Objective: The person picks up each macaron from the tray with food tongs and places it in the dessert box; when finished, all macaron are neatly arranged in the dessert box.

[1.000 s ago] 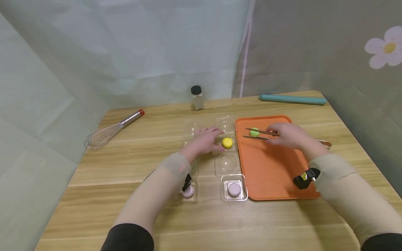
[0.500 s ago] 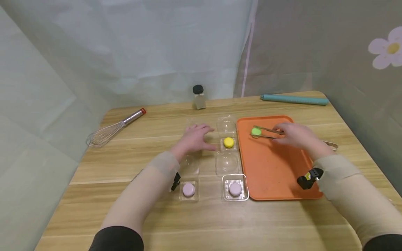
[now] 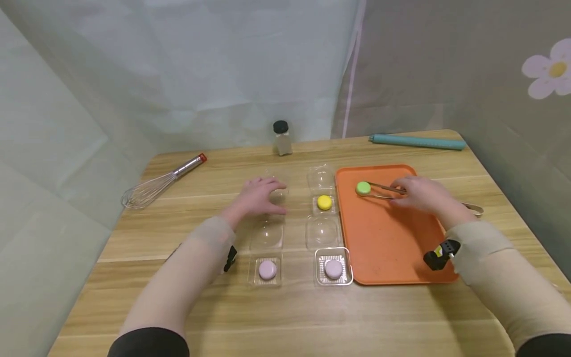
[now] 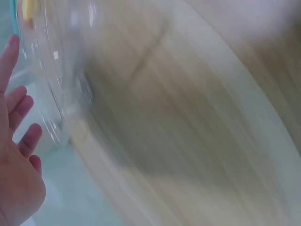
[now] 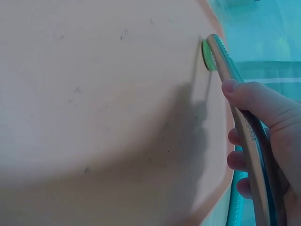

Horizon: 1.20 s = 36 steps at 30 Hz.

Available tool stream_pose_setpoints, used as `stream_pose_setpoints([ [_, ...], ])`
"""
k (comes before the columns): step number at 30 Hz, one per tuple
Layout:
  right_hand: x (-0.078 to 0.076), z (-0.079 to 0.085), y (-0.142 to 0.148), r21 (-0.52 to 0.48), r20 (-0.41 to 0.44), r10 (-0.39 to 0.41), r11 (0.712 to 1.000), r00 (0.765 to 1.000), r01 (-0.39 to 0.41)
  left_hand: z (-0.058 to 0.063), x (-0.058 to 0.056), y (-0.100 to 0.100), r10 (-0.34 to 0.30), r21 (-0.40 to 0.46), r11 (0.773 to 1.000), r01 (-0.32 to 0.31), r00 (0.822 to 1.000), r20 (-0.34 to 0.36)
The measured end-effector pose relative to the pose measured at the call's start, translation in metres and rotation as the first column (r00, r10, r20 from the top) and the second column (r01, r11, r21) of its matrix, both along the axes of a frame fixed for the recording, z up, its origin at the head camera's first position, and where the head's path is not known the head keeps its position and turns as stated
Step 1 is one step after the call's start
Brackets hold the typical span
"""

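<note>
My right hand grips metal tongs over the far part of the orange tray. A green macaron is at the tongs' tips; the right wrist view shows it against the toothed end. My left hand is held with fingers spread and nothing in it, above a clear plastic box that it partly hides. Right of it, a yellow macaron sits in an opened clear box. Nearer the front, one lilac macaron and another lilac macaron each sit in a clear box.
A whisk lies at the left of the wooden table. At the back stand a black-capped jar and, to its right, a rolled teal item. Box lids lie folded back between the rows.
My left hand has moved left, away from the yellow macaron and its box. The tongs have shifted slightly right, and the green macaron now sits at their very tips.
</note>
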State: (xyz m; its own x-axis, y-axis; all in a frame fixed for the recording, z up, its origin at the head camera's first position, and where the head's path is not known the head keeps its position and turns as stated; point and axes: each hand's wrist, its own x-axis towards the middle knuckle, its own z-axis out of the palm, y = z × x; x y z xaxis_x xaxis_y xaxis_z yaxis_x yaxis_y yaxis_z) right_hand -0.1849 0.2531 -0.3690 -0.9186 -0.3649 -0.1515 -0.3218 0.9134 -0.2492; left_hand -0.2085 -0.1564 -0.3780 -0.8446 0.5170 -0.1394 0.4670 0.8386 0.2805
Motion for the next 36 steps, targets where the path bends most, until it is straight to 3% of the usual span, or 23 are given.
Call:
stream_pose_setpoints([
  [13, 0.000, -0.004, 0.003, -0.014, -0.013, 0.011, 1.000, 1.000, -0.011, -0.001, -0.001, -0.043, 0.079, 0.016, 0.997, -0.080, 0.995, 0.066],
  [36, 0.001, -0.006, 0.004, -0.043, -0.022, 0.012, 0.999, 1.000, -0.013, -0.005, 0.000, -0.048, 0.067, -0.019, 0.998, -0.066, 0.993, 0.098],
])
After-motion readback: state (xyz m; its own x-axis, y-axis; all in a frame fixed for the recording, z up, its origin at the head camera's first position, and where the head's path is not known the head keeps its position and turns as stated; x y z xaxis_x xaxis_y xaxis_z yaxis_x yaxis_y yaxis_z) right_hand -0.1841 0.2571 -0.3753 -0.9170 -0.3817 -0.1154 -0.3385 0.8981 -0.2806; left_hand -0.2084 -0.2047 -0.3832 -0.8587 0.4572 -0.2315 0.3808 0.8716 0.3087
